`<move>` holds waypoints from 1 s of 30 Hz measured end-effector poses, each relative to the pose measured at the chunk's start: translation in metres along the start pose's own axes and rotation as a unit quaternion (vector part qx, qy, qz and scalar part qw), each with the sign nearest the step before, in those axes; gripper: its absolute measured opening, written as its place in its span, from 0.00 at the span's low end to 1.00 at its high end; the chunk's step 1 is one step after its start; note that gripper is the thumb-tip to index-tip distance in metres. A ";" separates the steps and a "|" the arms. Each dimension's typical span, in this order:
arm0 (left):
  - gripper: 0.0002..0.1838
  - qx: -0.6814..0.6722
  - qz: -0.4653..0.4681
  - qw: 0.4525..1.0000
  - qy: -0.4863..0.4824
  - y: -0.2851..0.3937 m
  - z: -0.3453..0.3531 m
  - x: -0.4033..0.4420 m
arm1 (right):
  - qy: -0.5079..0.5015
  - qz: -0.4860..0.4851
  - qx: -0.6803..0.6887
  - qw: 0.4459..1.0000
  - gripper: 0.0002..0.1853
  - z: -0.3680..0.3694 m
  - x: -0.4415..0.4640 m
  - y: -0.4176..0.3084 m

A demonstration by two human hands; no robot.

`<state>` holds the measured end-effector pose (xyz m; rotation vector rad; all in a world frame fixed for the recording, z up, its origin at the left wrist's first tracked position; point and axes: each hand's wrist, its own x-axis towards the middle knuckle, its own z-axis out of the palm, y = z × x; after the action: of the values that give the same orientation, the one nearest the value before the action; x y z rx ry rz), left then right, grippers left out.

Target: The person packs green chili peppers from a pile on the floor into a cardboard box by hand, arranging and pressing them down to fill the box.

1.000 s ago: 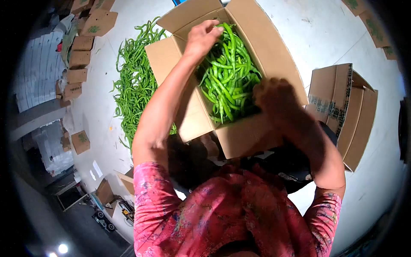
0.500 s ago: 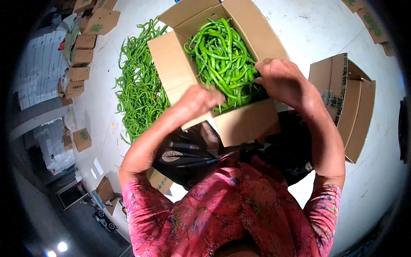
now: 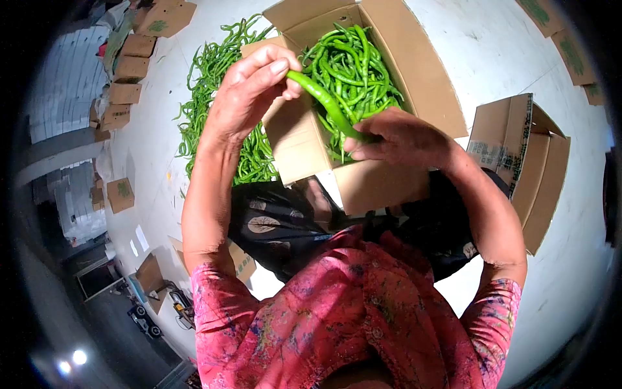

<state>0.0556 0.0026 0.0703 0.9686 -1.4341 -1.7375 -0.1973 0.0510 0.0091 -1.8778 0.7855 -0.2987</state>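
Note:
One long green chili pepper (image 3: 328, 104) stretches between my two hands above the open cardboard box (image 3: 293, 139). My left hand (image 3: 249, 91) pinches its upper end with thumb and fingers, over the box's left flap. At the lower end, my right hand (image 3: 398, 137) closes on the pepper near the box's front right corner. Many green chilies (image 3: 346, 58) fill the box beneath, lying tangled together. Left of the box, a wide heap of similar chilies (image 3: 201, 97) covers part of the floor.
Another open cardboard box (image 3: 538, 175) lies at the right on the pale floor (image 3: 557, 285). Folded cartons and boxes (image 3: 133, 68) line the upper left. A small carton (image 3: 120, 194) sits farther left. More cartons (image 3: 570, 52) stand at the upper right.
My left hand has risen up and left from the box's front edge and now grips a pepper's end. My right hand has come down and inward onto its other end.

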 end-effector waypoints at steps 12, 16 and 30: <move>0.22 0.205 -0.138 0.968 0.049 -0.101 0.011 0.014 | 0.292 -0.064 -0.399 0.867 0.01 0.086 0.033 0.054; 0.31 0.344 -0.073 0.923 0.158 -0.091 0.003 0.020 | 0.325 -0.027 -0.411 0.851 0.04 0.094 0.044 0.059; 0.22 0.615 0.035 0.749 0.243 -0.123 -0.072 0.098 | -0.045 0.020 -0.438 0.898 0.23 0.117 0.021 0.012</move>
<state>0.0642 -0.0963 -0.0720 1.7748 -2.1284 -0.1666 -0.1241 0.1199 -0.0555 -2.6806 0.9861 0.2231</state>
